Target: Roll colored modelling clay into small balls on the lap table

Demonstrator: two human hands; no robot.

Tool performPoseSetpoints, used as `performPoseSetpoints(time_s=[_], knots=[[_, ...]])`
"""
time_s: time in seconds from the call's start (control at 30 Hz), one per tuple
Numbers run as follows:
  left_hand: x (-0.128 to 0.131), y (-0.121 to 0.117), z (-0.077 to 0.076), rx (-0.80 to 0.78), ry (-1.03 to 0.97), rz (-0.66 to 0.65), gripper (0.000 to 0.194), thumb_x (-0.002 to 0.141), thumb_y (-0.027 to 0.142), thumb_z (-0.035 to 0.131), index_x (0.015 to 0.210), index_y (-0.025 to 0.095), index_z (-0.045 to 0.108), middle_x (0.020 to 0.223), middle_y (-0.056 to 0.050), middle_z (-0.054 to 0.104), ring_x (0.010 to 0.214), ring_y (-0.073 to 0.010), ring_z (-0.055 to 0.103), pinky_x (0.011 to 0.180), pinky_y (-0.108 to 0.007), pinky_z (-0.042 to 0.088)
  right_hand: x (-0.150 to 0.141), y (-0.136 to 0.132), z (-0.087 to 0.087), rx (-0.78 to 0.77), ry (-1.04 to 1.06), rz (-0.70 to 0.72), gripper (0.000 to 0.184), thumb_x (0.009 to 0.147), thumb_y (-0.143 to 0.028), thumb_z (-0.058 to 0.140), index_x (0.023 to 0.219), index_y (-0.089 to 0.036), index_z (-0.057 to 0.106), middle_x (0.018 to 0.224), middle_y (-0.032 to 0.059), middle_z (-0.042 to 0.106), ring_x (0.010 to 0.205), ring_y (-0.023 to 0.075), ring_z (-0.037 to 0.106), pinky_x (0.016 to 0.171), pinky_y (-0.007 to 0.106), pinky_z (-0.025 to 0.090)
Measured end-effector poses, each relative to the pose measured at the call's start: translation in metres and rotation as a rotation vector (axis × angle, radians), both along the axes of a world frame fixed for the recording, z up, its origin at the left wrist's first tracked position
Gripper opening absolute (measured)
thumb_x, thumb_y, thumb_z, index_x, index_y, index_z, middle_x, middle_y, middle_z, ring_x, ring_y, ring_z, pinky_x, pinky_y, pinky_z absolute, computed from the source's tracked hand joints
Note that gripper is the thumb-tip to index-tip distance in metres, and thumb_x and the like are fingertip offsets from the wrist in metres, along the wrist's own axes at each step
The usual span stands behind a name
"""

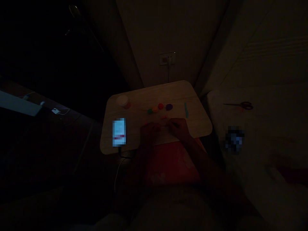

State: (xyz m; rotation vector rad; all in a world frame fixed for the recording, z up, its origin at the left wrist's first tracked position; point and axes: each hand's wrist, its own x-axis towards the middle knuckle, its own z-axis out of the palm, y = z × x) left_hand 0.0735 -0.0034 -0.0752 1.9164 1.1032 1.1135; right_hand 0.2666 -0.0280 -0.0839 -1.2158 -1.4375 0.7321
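The room is very dim. My left hand (148, 131) is closed at the near side of a small wooden table (137, 91), with a reddish-orange lump of modelling clay (158, 127) at its fingertips. Close by on the right, my right hand (179, 127) has its fingers pinched together; what they hold is too dark to make out. Small red clay bits (164, 117) lie just beyond the hands. Farther back sit a green lump (150, 111), an orange lump (155, 109), a red lump (160, 106) and a purple lump (169, 106). A teal plastic modelling knife (186, 110) rests to their right.
A tub with a pale lid (123, 101) stands at the table's back left. Nearer on that side lies a lit phone (119, 132) with a cable. Scissors (240, 105) lie on a pale surface to the right. A wall socket (167, 58) holds a plug.
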Motion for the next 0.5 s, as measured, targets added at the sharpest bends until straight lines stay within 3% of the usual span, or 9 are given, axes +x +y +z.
performPoseSetpoints(time_s=[0.2, 0.5], knots=[[0.0002, 0.0032, -0.0007, 0.055, -0.013, 0.004, 0.02, 0.095, 0.034, 0.066, 0.092, 0.022, 0.082, 0.093, -0.006, 0.08, 0.085, -0.0211, 0.073, 0.083, -0.035, 0.058, 0.0004, -0.0002, 0.0014, -0.009, -0.006, 0.009, 0.035, 0.091, -0.039, 0.061, 0.067, -0.018, 0.077, 0.058, 0.0024, 0.066, 0.052, 0.0146, 0.055, 0.052, 0.026, 0.039], [0.0028, 0.0016, -0.0077, -0.047, -0.09, 0.052, 0.027, 0.099, 0.035, 0.062, 0.114, 0.021, 0.08, 0.098, -0.006, 0.082, 0.089, -0.021, 0.076, 0.089, -0.035, 0.06, 0.0005, 0.0006, -0.0005, 0.011, -0.014, 0.009, 0.034, 0.091, -0.039, 0.06, 0.069, -0.019, 0.078, 0.06, 0.0036, 0.068, 0.054, 0.0158, 0.058, 0.055, 0.027, 0.041]])
